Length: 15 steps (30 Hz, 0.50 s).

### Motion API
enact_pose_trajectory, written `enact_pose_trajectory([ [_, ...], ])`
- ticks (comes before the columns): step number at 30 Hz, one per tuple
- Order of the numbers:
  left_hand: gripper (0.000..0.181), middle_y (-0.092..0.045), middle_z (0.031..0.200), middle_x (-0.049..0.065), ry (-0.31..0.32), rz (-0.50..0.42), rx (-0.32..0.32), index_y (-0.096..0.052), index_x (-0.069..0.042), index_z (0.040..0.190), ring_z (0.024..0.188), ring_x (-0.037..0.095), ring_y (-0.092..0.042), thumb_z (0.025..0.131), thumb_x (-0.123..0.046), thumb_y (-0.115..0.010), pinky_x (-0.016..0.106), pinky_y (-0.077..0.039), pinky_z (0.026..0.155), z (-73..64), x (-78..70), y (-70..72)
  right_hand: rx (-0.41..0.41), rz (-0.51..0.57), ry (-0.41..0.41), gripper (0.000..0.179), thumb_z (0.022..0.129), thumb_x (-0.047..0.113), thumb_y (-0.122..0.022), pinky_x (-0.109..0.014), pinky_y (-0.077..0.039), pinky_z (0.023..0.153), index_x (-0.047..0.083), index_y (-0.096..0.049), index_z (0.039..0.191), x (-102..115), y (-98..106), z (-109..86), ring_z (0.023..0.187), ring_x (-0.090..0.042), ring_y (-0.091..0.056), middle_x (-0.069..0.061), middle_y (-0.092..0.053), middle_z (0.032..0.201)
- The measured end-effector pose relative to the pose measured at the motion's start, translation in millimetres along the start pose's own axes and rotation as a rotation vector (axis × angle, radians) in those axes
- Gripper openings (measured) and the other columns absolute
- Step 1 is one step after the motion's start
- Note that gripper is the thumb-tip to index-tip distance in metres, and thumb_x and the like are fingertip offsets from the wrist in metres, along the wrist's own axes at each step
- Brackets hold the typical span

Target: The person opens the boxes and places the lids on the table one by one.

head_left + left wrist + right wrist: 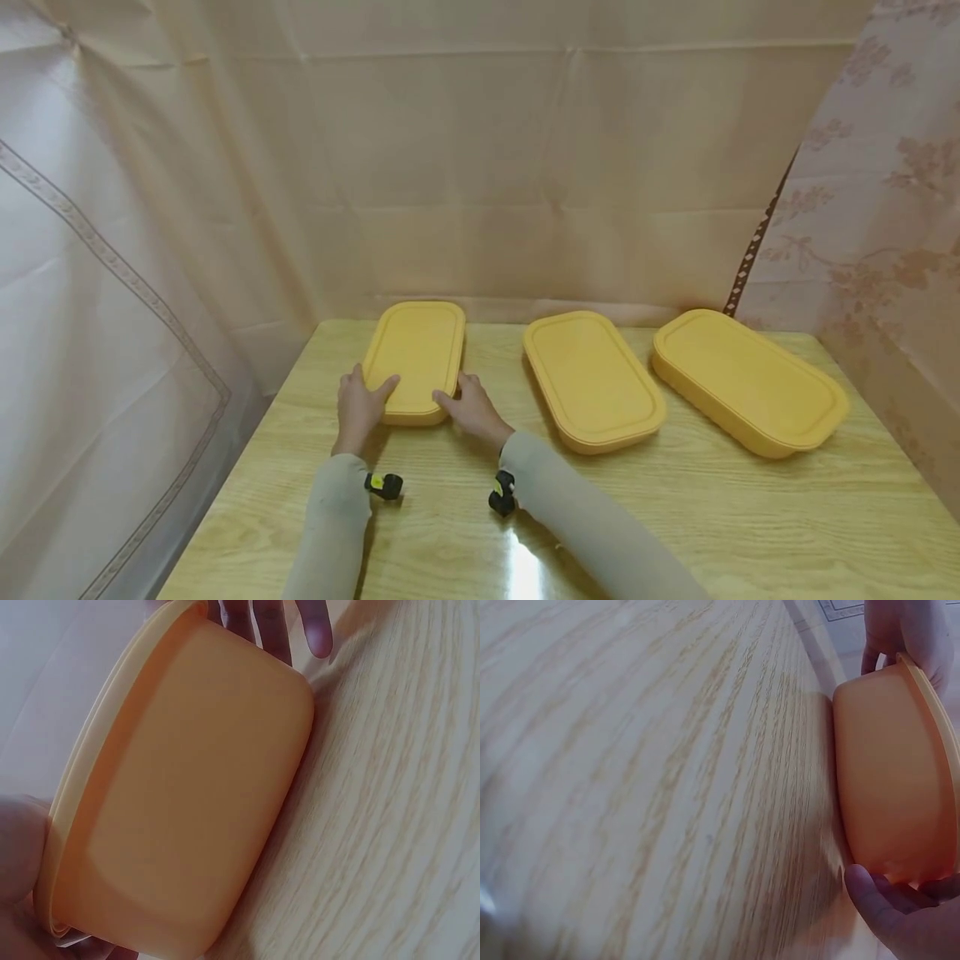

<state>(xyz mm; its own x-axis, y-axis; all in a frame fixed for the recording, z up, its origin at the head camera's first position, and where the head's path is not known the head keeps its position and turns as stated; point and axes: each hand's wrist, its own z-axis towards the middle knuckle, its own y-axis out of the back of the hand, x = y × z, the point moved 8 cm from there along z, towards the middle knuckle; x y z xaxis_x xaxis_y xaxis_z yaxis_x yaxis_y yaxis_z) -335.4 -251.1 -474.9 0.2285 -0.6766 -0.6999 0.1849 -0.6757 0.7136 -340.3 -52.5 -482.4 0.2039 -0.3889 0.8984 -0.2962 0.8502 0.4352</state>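
A yellow rectangular box with a fitted lid (417, 350) lies at the far left of the table, its near short side towards me. My left hand (358, 410) grips its near left corner, thumb on the lid and fingers down the side. At the near right corner, my right hand (476, 412) holds it the same way. The left wrist view shows the box's plain end wall (187, 780) close up, with fingers at both ends. In the right wrist view the box wall (892, 772) rises from the tabletop between the two hands.
Two more yellow lidded boxes stand to the right: a middle one (595, 379), slightly turned, and a right one (750, 379), turned further. They rest on a wood-grain table (435, 525). A beige cloth (525, 167) hangs behind, with patterned cloth at the right.
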Motion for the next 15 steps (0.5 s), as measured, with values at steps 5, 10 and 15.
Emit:
enact_pose_trajectory([
  [5, 0.088, -0.027, 0.148, 0.036, 0.005, 0.002, 0.001, -0.017, 0.009, 0.151, 0.136, 0.051, -0.029, 0.095, -0.045, -0.058, 0.059, -0.027, 0.115, -0.7, 0.3, 1.4, 0.009, 0.011, -0.027, 0.054, 0.098, 0.034, -0.054, -0.051, -0.043, 0.103, -0.003, -0.046, 0.137, -1.8, -1.4, 0.0, 0.12, -0.037, -0.05, -0.028, -0.046, 0.132],
  [10, 0.088, -0.026, 0.149, 0.036, 0.011, 0.002, 0.004, -0.016, 0.009, 0.151, 0.137, 0.051, -0.028, 0.095, -0.044, -0.058, 0.058, -0.026, 0.116, -0.8, -0.2, 1.6, 0.013, 0.003, -0.038, 0.059, 0.098, 0.035, -0.054, -0.051, -0.043, 0.103, -0.004, -0.042, 0.14, -4.3, -1.6, 0.8, 0.121, -0.037, -0.05, -0.028, -0.044, 0.133],
  [15, 0.088, -0.025, 0.149, 0.035, 0.014, 0.007, 0.015, -0.015, 0.008, 0.152, 0.138, 0.051, -0.028, 0.095, -0.044, -0.057, 0.058, -0.026, 0.116, -0.3, 1.1, 0.3, 0.003, -0.01, -0.028, 0.05, 0.098, 0.034, -0.055, -0.048, -0.046, 0.098, -0.001, -0.049, 0.133, -4.3, -1.0, 1.2, 0.112, -0.031, -0.053, -0.024, -0.048, 0.127],
])
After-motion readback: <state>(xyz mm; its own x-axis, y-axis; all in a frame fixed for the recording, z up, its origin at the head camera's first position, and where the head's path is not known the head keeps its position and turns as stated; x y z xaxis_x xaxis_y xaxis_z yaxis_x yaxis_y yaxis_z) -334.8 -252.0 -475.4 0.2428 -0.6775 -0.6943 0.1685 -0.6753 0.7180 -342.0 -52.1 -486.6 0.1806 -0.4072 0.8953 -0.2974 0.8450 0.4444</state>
